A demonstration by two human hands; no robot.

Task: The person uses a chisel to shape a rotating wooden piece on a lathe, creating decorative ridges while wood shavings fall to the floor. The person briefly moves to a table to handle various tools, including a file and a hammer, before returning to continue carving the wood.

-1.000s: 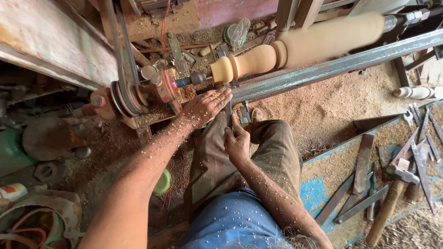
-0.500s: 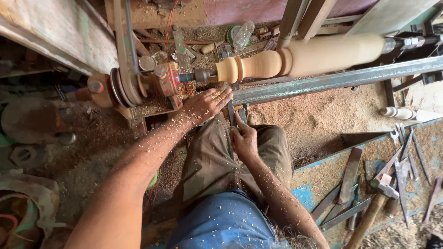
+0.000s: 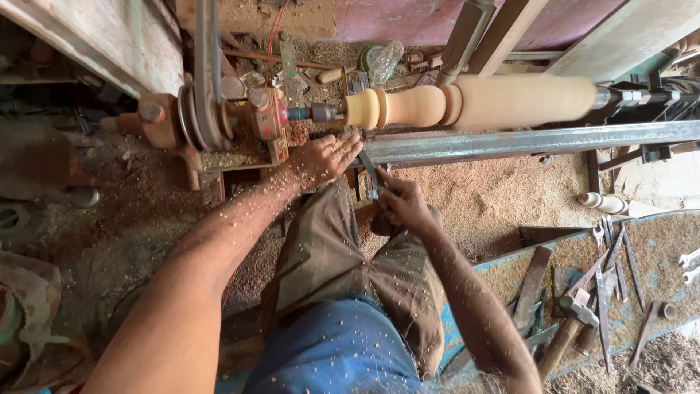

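Note:
A pale turned wooden workpiece point(image 3: 474, 102) is mounted across a lathe, blurred as if spinning. My left hand point(image 3: 324, 157), dusted with wood chips, rests at the left end of the grey metal tool rest point(image 3: 525, 140), just below the workpiece's rounded end. My right hand point(image 3: 401, 203) is closed around the handle of a metal turning chisel point(image 3: 370, 174), whose blade runs up under my left hand toward the wood. Its tip is hidden by the left hand. Both forearms are covered in sawdust.
The lathe headstock with pulley and belt point(image 3: 204, 113) stands at left. Sawdust point(image 3: 467, 197) covers the floor. A blue board point(image 3: 583, 292) at right holds several chisels, files and a hammer point(image 3: 572, 321). Spanners point(image 3: 689, 264) lie at far right. My knees in brown trousers point(image 3: 343, 255) sit below.
The hands have kept their hold on the chisel at the tool rest. The view has shifted, so the lathe and hands sit slightly further right and lower in the frame.

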